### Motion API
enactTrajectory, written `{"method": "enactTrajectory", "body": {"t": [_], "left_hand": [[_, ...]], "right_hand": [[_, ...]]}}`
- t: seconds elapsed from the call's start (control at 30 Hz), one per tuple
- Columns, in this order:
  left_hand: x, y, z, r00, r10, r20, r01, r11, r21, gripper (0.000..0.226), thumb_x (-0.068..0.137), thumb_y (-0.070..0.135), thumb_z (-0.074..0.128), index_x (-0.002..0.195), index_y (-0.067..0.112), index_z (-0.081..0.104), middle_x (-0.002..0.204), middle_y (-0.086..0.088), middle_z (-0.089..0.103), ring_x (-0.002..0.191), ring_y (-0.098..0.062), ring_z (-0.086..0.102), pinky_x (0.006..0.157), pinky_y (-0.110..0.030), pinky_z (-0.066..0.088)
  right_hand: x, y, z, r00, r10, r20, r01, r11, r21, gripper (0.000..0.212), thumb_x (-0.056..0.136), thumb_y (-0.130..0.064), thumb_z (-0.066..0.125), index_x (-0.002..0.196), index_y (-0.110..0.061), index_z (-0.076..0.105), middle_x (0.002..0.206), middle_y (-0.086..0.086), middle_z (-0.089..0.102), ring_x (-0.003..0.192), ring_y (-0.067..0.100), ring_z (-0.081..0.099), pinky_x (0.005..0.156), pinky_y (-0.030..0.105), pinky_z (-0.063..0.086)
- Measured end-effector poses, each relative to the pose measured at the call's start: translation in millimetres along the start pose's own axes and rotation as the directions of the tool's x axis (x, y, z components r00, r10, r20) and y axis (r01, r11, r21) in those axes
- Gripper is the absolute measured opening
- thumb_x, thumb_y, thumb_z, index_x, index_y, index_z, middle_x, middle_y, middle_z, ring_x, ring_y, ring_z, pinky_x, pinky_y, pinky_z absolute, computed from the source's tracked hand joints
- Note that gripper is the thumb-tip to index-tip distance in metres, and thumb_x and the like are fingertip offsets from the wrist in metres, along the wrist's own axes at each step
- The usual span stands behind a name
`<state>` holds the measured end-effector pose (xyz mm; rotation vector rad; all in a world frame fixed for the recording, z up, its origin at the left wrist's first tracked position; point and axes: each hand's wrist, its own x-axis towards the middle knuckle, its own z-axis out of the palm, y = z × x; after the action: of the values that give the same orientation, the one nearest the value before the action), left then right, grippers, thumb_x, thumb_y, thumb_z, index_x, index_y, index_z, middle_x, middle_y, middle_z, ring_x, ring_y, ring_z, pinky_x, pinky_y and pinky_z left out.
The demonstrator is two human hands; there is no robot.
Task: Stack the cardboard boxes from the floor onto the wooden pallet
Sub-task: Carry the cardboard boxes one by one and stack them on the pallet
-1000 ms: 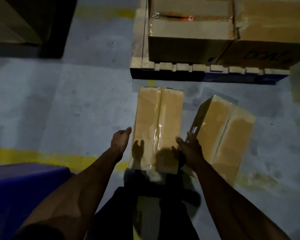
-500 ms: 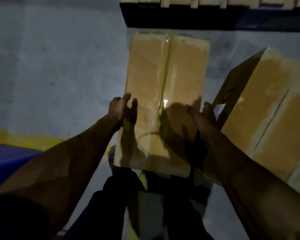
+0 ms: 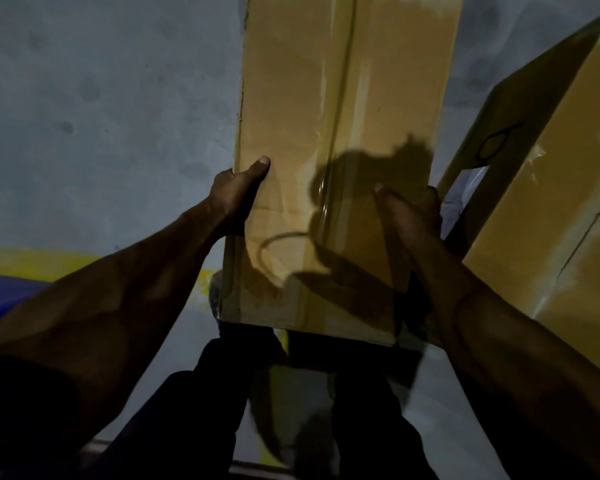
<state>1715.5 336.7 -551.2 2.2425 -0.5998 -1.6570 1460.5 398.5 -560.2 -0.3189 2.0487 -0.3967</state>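
The grey concrete floor carries a yellow painted stripe. On it, in front of the person's legs, lies a long cardboard box — smooth, rectangular, its centre seam sealed with glossy clear tape. A second box sits just beside it on the right, a black drawn loop on its side; no writing is readable. The left hand clamps the long box's left edge, thumb on top; the right hand grips the right edge, fingers wrapped over the side.
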Motion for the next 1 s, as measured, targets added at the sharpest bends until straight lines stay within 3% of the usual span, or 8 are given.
{"method": "enactTrajectory", "body": {"t": [0.23,0.33,0.4,0.5,0.63,0.73,0.87,1.0], "left_hand": [[-7,3,-17,1.0,0.019,-0.003,-0.019,0.999,-0.034,0.064,0.072,0.048,0.085,0.116,0.004,0.066,0.105,-0.01,0.073,0.091,-0.027,0.072,0.083,-0.042,0.059],[-21,14,-32,0.999,0.038,-0.009,-0.038,0.999,0.008,0.064,0.073,0.05,0.084,0.113,0.003,0.067,0.095,-0.007,0.07,0.081,-0.025,0.069,0.072,-0.037,0.059],[-34,24,-44,0.999,0.04,-0.026,-0.038,0.997,0.065,0.054,0.075,0.054,0.08,0.093,0.005,0.065,0.076,-0.005,0.06,0.065,-0.022,0.059,0.055,-0.028,0.049],[-69,46,-66,0.995,0.054,-0.085,-0.041,0.989,0.139,0.053,0.077,0.058,0.077,0.07,0.012,0.051,0.063,-0.007,0.049,0.055,-0.025,0.051,0.049,-0.026,0.04],[-123,80,-104,0.989,0.106,-0.107,-0.088,0.983,0.163,0.098,0.063,0.071,0.078,0.114,-0.01,0.062,0.108,-0.033,0.064,0.093,-0.048,0.066,0.067,-0.038,0.055],[-176,112,-138,0.976,0.174,-0.132,-0.144,0.968,0.207,0.083,0.059,0.078,0.073,0.09,0.002,0.067,0.077,-0.017,0.058,0.072,-0.033,0.061,0.063,-0.031,0.047],[-249,159,-191,0.959,0.229,-0.168,-0.198,0.963,0.183,0.107,0.047,0.086,0.068,0.113,0.002,0.066,0.091,-0.011,0.067,0.079,-0.032,0.065,0.066,-0.033,0.051],[-309,197,-244,0.939,0.285,-0.194,-0.257,0.954,0.157,0.1,0.049,0.085,0.069,0.109,0.005,0.069,0.083,-0.006,0.067,0.076,-0.029,0.066,0.067,-0.033,0.053]], "right_hand": [[-22,-8,-3,0.998,-0.06,-0.011,0.059,0.996,-0.068,0.105,0.078,-0.068,0.067,0.157,-0.025,0.013,0.16,0.004,0.027,0.145,0.031,0.028,0.116,0.048,0.028],[-49,-23,-13,0.994,-0.105,0.031,0.107,0.991,-0.081,0.098,0.082,-0.067,0.062,0.157,-0.025,0.014,0.16,0.004,0.026,0.144,0.03,0.029,0.113,0.042,0.029],[-69,-37,-21,0.988,-0.15,0.027,0.153,0.982,-0.115,0.089,0.086,-0.065,0.06,0.154,-0.022,0.023,0.154,0.005,0.036,0.138,0.028,0.037,0.1,0.033,0.032],[-105,-69,-33,0.975,-0.222,0.002,0.219,0.961,-0.167,0.077,0.087,-0.061,0.061,0.146,-0.017,0.037,0.139,0.006,0.051,0.124,0.027,0.051,0.082,0.026,0.032],[-165,-107,-51,0.963,-0.269,-0.015,0.261,0.947,-0.188,0.076,0.083,-0.063,0.064,0.139,-0.018,0.042,0.122,0.005,0.057,0.096,0.021,0.052,0.083,0.033,0.043],[-216,-136,-67,0.952,-0.305,0.014,0.302,0.933,-0.195,0.07,0.082,-0.064,0.065,0.131,-0.018,0.044,0.108,0.0,0.05,0.096,0.021,0.049,0.089,0.044,0.048],[-296,-186,-88,0.945,-0.327,0.003,0.321,0.924,-0.206,0.076,0.074,-0.07,0.066,0.125,-0.018,0.046,0.109,0.002,0.056,0.099,0.027,0.054,0.094,0.051,0.05],[-371,-226,-100,0.934,-0.357,0.003,0.352,0.92,-0.175,0.083,0.06,-0.077,0.063,0.12,-0.023,0.047,0.116,0.005,0.061,0.107,0.033,0.059,0.095,0.054,0.049]]}}
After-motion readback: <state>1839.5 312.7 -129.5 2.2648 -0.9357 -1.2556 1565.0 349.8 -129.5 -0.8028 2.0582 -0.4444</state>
